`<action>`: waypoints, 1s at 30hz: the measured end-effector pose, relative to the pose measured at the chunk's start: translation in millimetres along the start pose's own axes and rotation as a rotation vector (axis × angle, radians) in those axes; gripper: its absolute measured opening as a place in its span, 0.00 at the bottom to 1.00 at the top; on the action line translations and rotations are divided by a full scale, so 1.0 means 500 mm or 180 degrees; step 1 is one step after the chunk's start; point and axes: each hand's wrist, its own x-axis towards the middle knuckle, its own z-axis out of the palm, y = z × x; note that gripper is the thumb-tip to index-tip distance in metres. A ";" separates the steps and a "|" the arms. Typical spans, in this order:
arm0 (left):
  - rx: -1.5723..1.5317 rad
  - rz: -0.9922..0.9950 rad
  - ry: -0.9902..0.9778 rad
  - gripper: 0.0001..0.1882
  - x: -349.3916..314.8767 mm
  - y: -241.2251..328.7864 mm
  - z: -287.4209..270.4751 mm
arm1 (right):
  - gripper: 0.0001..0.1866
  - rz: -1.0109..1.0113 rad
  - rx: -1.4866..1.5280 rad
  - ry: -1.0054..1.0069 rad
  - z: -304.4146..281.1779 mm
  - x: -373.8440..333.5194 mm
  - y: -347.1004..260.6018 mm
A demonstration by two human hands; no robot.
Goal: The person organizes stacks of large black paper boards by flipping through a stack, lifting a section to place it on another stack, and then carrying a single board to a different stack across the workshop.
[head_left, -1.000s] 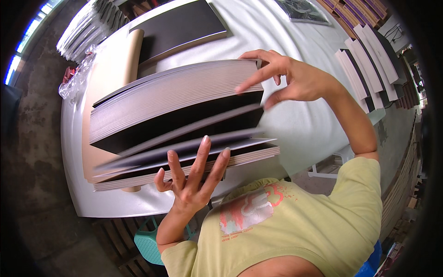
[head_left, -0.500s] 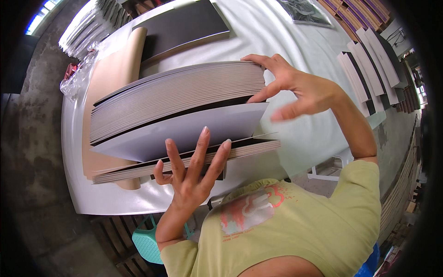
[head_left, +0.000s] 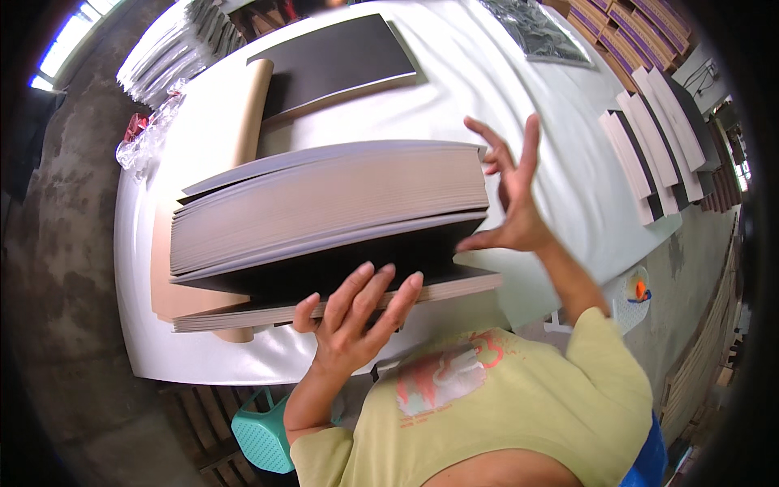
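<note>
A thick stack of large thin boards (head_left: 333, 207), pale at the edges with black faces, stands tilted in front of me. It is parted by a dark wedge-shaped gap. My left hand (head_left: 349, 321) has its fingers hooked over the thinner near bundle of boards (head_left: 454, 287), fingertips reaching into the gap; its thumb is hidden. At the stack's right end my right hand (head_left: 515, 199) is open, fingers spread and pointing up. Its thumb tip is by the right corner, close to the lower boards of the thick part; whether it touches cannot be made out.
A white-covered table (head_left: 454, 89) bears a black-topped board stack (head_left: 341, 65) at the back and brown paper (head_left: 256, 114) on the left. More black and white boards (head_left: 649, 146) stand at the right. A green stool (head_left: 264, 434) is below the table's near edge.
The pale sheet in the gap has joined the thick part, so a black face now shows. My right hand has come off the upper right corner and spread its fingers.
</note>
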 end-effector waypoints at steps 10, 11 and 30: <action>0.0147 0.0104 0.0128 0.23 0.027 -0.036 0.053 | 0.40 0.1107 0.1104 0.0932 0.096 -0.003 0.062; 0.0091 0.0102 0.0107 0.24 0.032 -0.044 0.061 | 0.40 0.1121 0.1064 0.1002 0.080 0.002 0.060; -0.1767 -0.0777 -0.1543 0.38 0.137 -0.138 0.502 | 0.38 0.1110 -0.0325 0.2887 -0.294 -0.296 -0.017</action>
